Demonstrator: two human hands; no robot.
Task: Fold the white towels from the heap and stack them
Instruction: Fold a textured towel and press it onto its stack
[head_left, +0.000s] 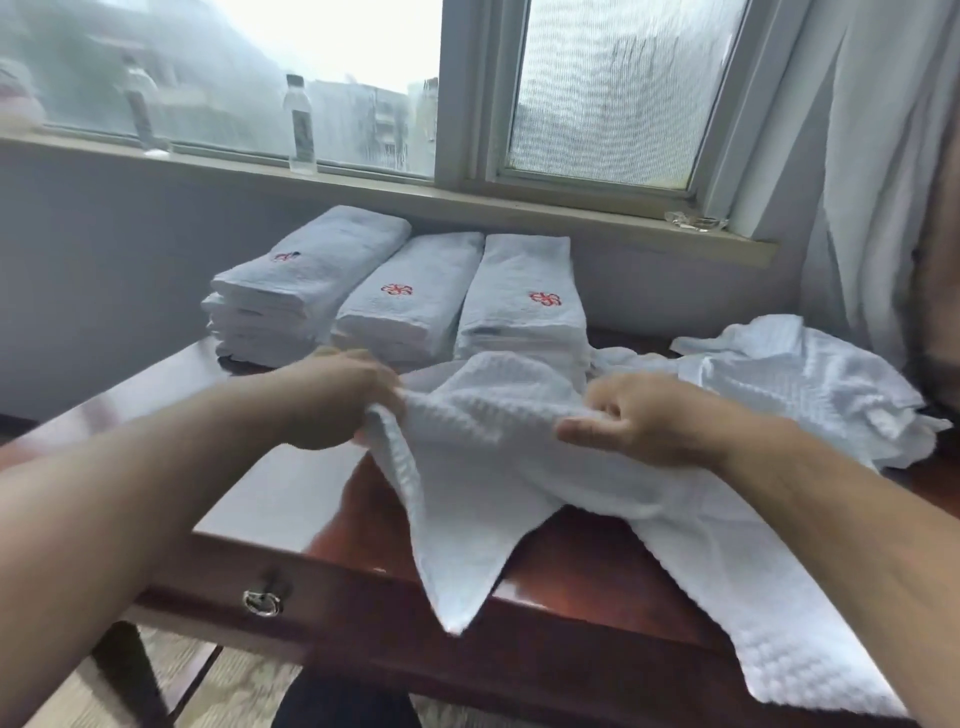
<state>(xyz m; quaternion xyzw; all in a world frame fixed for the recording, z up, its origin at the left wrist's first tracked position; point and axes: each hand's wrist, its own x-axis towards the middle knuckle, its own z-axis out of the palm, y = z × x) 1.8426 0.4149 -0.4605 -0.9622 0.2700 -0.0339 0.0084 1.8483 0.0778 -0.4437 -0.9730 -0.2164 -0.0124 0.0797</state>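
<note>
Left hand (337, 400) and right hand (639, 421) pinch the towel (483, 467) — long axis left-right.

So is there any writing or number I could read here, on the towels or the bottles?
No text is readable.
Left stack, middle stack, right stack: red flower-like emblem on top, no letters.
Left bottle, right bottle: labels too blurred to read.

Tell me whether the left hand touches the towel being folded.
Touching. The head view shows the left hand gripping the towel at its top edge, fabric bunched at its fingers.
</note>
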